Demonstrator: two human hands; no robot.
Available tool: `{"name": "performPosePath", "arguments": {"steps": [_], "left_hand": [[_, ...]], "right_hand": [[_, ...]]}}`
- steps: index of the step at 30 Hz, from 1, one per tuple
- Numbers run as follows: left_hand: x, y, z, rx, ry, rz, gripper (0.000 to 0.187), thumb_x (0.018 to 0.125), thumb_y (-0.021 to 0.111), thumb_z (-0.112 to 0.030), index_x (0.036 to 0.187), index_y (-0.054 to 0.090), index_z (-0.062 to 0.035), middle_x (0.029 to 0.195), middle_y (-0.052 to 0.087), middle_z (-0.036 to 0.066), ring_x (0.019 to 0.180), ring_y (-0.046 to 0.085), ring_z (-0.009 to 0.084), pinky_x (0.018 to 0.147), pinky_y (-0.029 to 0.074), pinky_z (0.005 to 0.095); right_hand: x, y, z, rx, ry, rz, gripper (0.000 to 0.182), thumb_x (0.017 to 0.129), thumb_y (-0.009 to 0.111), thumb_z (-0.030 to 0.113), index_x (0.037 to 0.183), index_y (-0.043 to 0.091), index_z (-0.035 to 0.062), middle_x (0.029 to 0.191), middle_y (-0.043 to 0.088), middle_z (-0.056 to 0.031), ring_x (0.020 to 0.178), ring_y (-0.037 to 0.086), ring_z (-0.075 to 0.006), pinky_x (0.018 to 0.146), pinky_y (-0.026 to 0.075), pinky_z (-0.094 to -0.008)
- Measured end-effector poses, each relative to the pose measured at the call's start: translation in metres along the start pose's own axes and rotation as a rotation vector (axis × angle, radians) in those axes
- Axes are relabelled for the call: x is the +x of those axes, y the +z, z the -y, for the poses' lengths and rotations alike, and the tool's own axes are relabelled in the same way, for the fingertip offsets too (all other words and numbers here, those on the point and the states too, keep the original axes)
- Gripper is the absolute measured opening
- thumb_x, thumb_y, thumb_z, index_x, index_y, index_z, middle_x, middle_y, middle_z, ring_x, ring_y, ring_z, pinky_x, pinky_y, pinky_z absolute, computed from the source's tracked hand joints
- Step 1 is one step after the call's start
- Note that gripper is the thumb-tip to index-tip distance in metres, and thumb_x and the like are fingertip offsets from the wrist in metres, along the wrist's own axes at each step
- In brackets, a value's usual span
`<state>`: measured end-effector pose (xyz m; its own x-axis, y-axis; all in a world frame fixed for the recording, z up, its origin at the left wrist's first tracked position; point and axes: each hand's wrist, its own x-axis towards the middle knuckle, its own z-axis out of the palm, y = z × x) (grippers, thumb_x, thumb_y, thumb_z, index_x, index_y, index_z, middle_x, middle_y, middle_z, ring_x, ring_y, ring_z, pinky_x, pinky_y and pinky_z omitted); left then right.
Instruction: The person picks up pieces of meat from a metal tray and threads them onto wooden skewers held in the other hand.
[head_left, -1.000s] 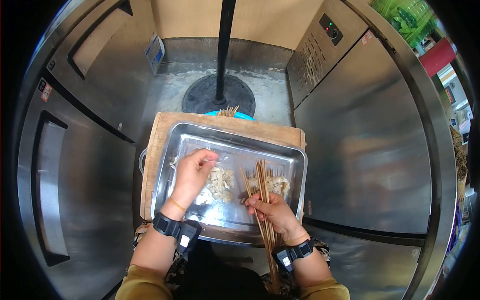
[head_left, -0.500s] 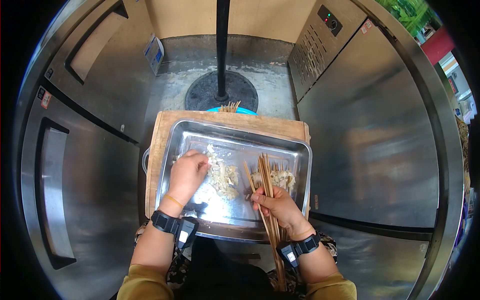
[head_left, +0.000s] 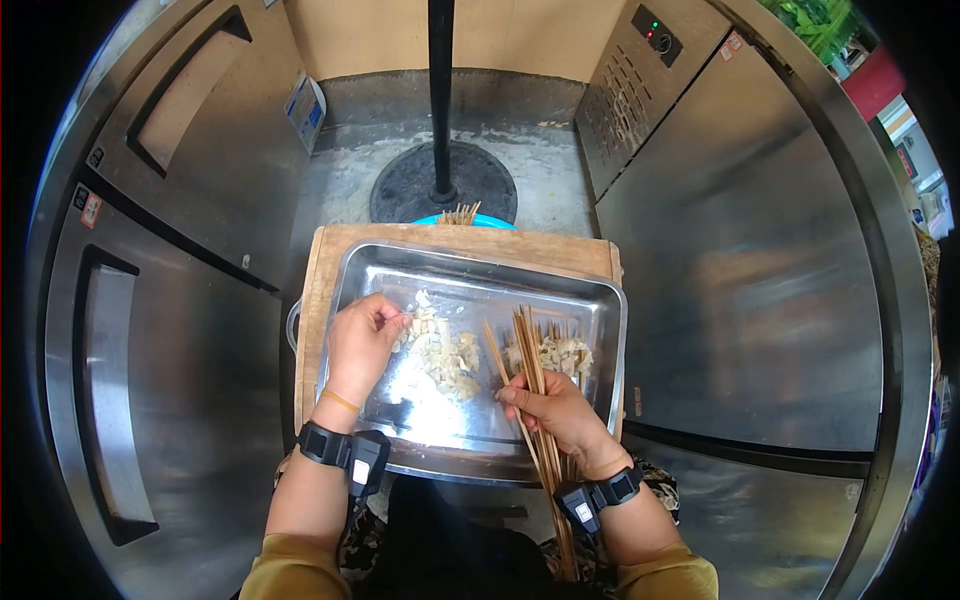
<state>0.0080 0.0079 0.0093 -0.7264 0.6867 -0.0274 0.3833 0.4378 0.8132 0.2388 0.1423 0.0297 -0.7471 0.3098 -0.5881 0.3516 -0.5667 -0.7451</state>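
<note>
My left hand (head_left: pixel 362 340) is over the left part of a metal tray (head_left: pixel 440 462), thumb and fingertips pinched together at the edge of a pile of pale chopped pieces (head_left: pixel 442 355). Whatever lies between those fingertips is too small to name. My right hand (head_left: pixel 550 405) grips a bundle of thin wooden skewers (head_left: pixel 535 370) at the tray's right side. One skewer (head_left: pixel 497 352) stands apart from the bundle, slanting left under my right thumb. Behind the bundle, skewers with pale pieces on them (head_left: pixel 567 355) lie in the tray, partly hidden.
The tray rests on a wooden board (head_left: pixel 318 300). Beyond it, a blue container (head_left: pixel 492 221) holds more skewers (head_left: pixel 460 214). A black pole (head_left: pixel 441 110) rises from a round base (head_left: pixel 400 185). Steel cabinets stand at left (head_left: pixel 210 370) and right (head_left: pixel 740 290).
My left hand has shifted slightly left and its pinched fingertips show more clearly. My right hand has barely moved and still grips the skewers.
</note>
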Motion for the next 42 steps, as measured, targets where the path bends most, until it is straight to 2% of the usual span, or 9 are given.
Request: {"name": "performPosePath", "arguments": {"steps": [4,11,17,20,23,26,32,38,42], "left_hand": [[-0.007,-0.004,-0.031,0.358,0.065,-0.128,0.014,0.071,0.070,-0.011,0.075,0.058,-0.0054,0.077,0.058,0.009,0.069,0.059,0.0295,0.060,0.047,0.0370],[-0.015,0.010,-0.017,0.490,0.095,0.136,0.014,0.068,0.071,-0.012,0.075,0.060,-0.0079,0.076,0.057,0.006,0.068,0.060,0.0245,0.061,0.047,0.0356],[-0.018,0.012,-0.025,0.540,0.225,0.090,0.014,0.067,0.072,-0.010,0.073,0.060,-0.0081,0.079,0.057,0.007,0.069,0.059,0.0227,0.061,0.047,0.0329],[-0.013,0.006,-0.034,0.175,0.130,0.108,0.011,0.073,0.069,-0.006,0.074,0.058,-0.0071,0.079,0.058,0.005,0.068,0.059,0.0172,0.062,0.047,0.0285],[-0.004,0.012,-0.015,-0.684,-0.191,0.268,0.006,0.079,0.066,-0.005,0.079,0.060,-0.0062,0.084,0.061,0.003,0.073,0.059,0.0115,0.064,0.048,0.0237],[-0.005,0.016,-0.031,-1.027,-0.411,0.265,0.005,0.085,0.061,-0.004,0.090,0.063,-0.0038,0.091,0.064,0.003,0.078,0.059,0.0089,0.069,0.050,0.0219],[-0.008,0.029,-0.037,-1.050,-0.482,0.268,0.017,0.084,0.063,-0.005,0.101,0.064,-0.0031,0.101,0.065,0.007,0.085,0.060,0.0100,0.076,0.049,0.0225],[-0.007,0.041,-0.036,-0.420,0.036,-0.020,0.018,0.083,0.065,-0.010,0.099,0.066,-0.0026,0.093,0.067,0.004,0.080,0.058,0.0077,0.072,0.045,0.0227],[-0.008,0.040,-0.043,-0.797,-0.285,0.166,0.019,0.084,0.064,-0.012,0.101,0.066,-0.0030,0.090,0.067,0.003,0.078,0.058,0.0075,0.069,0.045,0.0223]], "right_hand": [[0.001,-0.001,-0.001,0.001,-0.001,0.001,0.009,0.085,0.063,0.014,0.086,0.058,0.0068,0.068,0.061,-0.0027,0.048,0.046,-0.0032,0.043,0.037,-0.0152],[0.002,-0.003,-0.004,0.007,-0.001,0.013,0.009,0.085,0.063,0.013,0.087,0.058,0.0065,0.068,0.061,-0.0022,0.048,0.046,-0.0032,0.044,0.037,-0.0155],[0.002,-0.001,-0.003,0.000,0.001,0.009,0.008,0.086,0.063,0.013,0.087,0.058,0.0060,0.068,0.060,-0.0019,0.049,0.046,-0.0030,0.044,0.037,-0.0162],[0.002,0.000,-0.002,-0.006,-0.011,0.019,0.008,0.087,0.061,0.013,0.087,0.058,0.0058,0.068,0.060,-0.0006,0.051,0.045,-0.0024,0.045,0.036,-0.0157],[0.000,0.002,-0.001,-0.014,-0.017,0.021,0.008,0.087,0.060,0.013,0.086,0.059,0.0053,0.068,0.059,-0.0004,0.051,0.044,-0.0022,0.045,0.035,-0.0155],[0.001,0.003,-0.002,0.005,-0.012,0.019,0.008,0.086,0.062,0.012,0.088,0.060,0.0043,0.068,0.061,-0.0021,0.049,0.045,-0.0031,0.044,0.036,-0.0158],[0.000,0.006,0.000,0.017,-0.015,0.052,0.010,0.085,0.063,0.012,0.088,0.060,0.0034,0.068,0.061,-0.0031,0.049,0.046,-0.0035,0.043,0.037,-0.0163],[0.001,0.007,-0.002,-0.003,-0.019,0.092,0.011,0.085,0.063,0.013,0.088,0.060,0.0036,0.067,0.061,-0.0029,0.049,0.046,-0.0036,0.044,0.037,-0.0166],[-0.001,0.008,0.000,-0.008,-0.015,0.094,0.011,0.085,0.063,0.014,0.088,0.060,0.0039,0.067,0.060,-0.0027,0.049,0.046,-0.0036,0.044,0.037,-0.0167]]}}
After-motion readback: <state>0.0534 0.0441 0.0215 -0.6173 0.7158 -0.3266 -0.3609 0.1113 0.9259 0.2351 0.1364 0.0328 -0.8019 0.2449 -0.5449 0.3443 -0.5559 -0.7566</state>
